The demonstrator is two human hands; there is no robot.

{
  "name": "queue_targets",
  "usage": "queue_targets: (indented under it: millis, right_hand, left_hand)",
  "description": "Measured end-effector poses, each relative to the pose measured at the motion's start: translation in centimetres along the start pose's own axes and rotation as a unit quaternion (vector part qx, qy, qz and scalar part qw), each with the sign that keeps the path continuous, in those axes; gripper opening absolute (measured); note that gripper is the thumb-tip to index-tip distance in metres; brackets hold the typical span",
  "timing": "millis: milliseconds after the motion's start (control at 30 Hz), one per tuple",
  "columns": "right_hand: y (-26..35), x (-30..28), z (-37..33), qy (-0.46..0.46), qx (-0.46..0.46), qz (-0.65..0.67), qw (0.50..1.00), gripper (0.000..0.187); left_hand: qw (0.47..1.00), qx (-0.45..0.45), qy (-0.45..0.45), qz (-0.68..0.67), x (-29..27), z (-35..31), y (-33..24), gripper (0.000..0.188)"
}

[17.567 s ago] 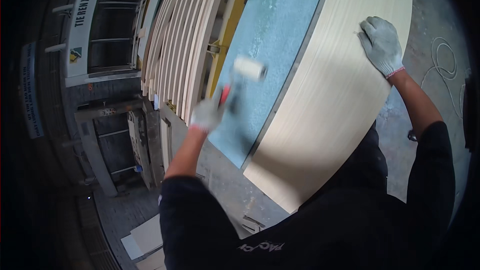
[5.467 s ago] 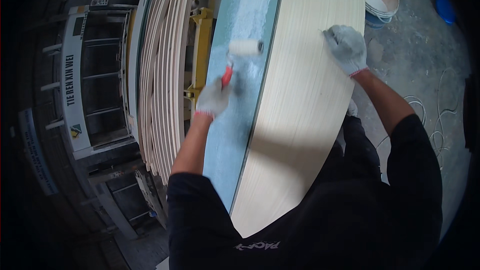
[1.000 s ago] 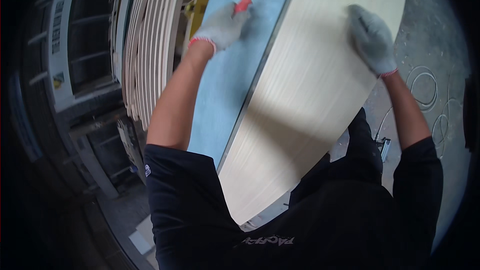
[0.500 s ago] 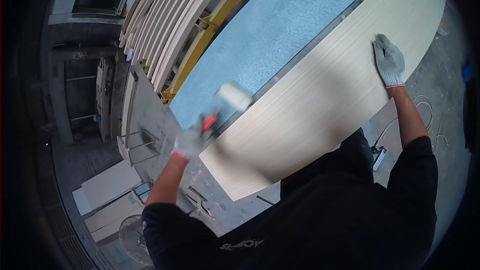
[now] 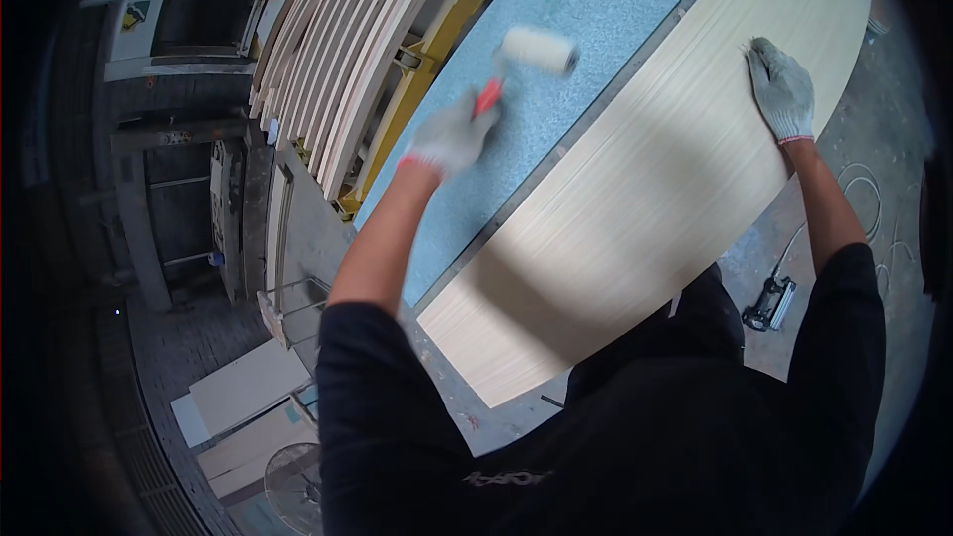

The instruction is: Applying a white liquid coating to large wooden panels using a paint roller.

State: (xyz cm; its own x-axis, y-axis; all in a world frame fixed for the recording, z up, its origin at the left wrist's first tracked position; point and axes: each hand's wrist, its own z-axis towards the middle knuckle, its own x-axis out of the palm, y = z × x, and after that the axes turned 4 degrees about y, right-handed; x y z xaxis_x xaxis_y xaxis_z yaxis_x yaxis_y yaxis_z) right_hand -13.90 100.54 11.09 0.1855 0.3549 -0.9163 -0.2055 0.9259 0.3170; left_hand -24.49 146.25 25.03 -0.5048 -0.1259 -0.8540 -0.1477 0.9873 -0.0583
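Observation:
My left hand (image 5: 452,137), in a white knit glove, is closed round the red handle of a paint roller (image 5: 539,50). The roller's pale sleeve is over the blue coated panel (image 5: 586,0); contact with its surface is hard to judge. My right hand (image 5: 782,87), gloved too, rests on the pale wood-grain sheet (image 5: 615,208) with its fingers curled together. A small frayed bit shows at those fingertips, too small to name. The sheet lies alongside the blue panel, with a dark narrow strip between them.
Stacked pale boards (image 5: 367,40) sit by a yellow metal frame (image 5: 397,124) at the upper left. A black nail gun-like tool (image 5: 769,303) with a hose lies on the floor at right. Flat boards (image 5: 248,387) and a fan (image 5: 293,486) are at lower left.
My left hand has swept the roller up and to the right, farther along the blue panel. My right hand stays on the wood-grain sheet. The whole view has shifted slightly.

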Motion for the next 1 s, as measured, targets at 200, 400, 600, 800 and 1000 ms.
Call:
queue_targets:
  millis: [200,400,600,800,1000]
  right_hand:
    - [-2.1,0.5,-0.1,0.005,-0.003,0.015,1.000,0.041]
    - [-2.2,0.3,-0.4,-0.015,-0.028,0.001,1.000,0.035]
    - [-0.7,-0.1,-0.7,-0.038,-0.041,-0.012,0.998,0.025]
    - [-0.5,-1.4,-0.9,-0.047,-0.028,-0.015,0.998,0.022]
    - [0.0,-1.4,-0.2,-0.017,-0.009,-0.023,1.000,0.022]
  left_hand:
    - [0.999,0.017,0.000,0.049,-1.3,0.6,-0.4,0.055]
    - [0.984,-0.146,0.064,0.080,10.0,-23.9,20.8,0.057]
    - [0.986,-0.112,0.016,0.124,13.6,-32.9,27.8,0.062]
    - [0.988,-0.015,-0.002,0.151,1.8,-12.4,16.7,0.058]
    - [0.992,0.037,-0.015,0.123,-6.8,9.9,-1.0,0.059]
